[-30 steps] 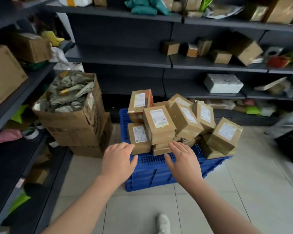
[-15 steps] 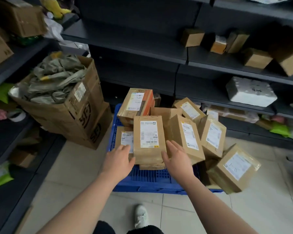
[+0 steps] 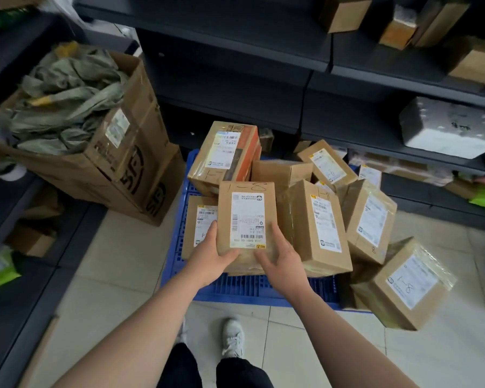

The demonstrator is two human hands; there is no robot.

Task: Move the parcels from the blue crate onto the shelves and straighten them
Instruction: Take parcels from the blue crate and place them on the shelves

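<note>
A blue crate [image 3: 244, 289] stands on the tiled floor, piled with several brown cardboard parcels. The front parcel [image 3: 247, 217], marked "1-8" with a white label, stands upright in the pile. My left hand [image 3: 210, 256] grips its lower left edge, thumb across the front. My right hand [image 3: 280, 256] grips its lower right edge. Beside it stand another labelled parcel [image 3: 319, 225] and one with an orange side [image 3: 227, 155]. One parcel [image 3: 406, 284] hangs over the crate's right corner. Dark shelves [image 3: 230, 49] rise behind the crate.
A large open carton [image 3: 123, 152] stuffed with grey bags stands left of the crate. A white foam box [image 3: 445, 127] and small boxes [image 3: 471, 60] occupy the right shelves. Another shelf unit [image 3: 9, 208] runs along the left. My shoe [image 3: 231, 337] is near the crate.
I have leaned closer to the crate. Both hands moved forward from hovering beside the front parcel to gripping its lower edges.
</note>
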